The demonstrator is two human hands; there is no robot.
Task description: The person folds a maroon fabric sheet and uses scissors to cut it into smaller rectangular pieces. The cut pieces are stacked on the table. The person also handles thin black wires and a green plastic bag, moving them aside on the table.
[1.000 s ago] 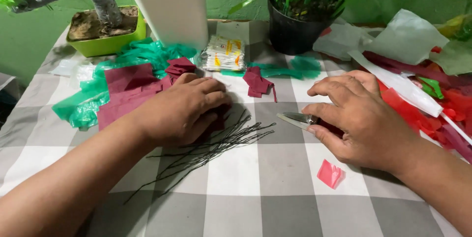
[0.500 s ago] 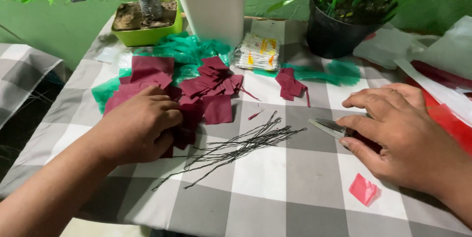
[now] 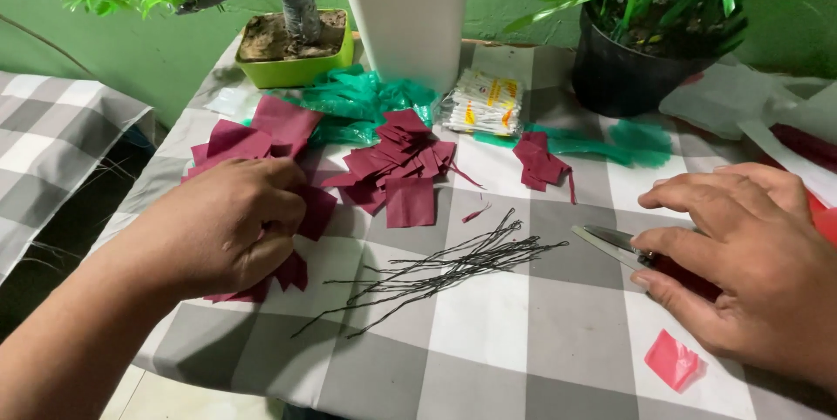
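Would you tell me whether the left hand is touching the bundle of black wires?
Apart. The head view shows bare checked cloth between the left hand, which rests on maroon paper squares, and the wires.

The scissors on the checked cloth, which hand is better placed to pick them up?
Probably the right hand: it lies over the scissors, fingertips beside the blades. The left hand rests on maroon paper squares, across the black wires.

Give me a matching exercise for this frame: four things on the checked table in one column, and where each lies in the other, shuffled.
Things:
1. bundle of thin wires
2. scissors
3. maroon paper squares
4. small pink scrap

Places:
A. under the right hand
B. near table edge, below the right hand
C. middle, between both hands
D. beside the left hand, before the white pot

Pairs: 1-C, 2-A, 3-D, 4-B
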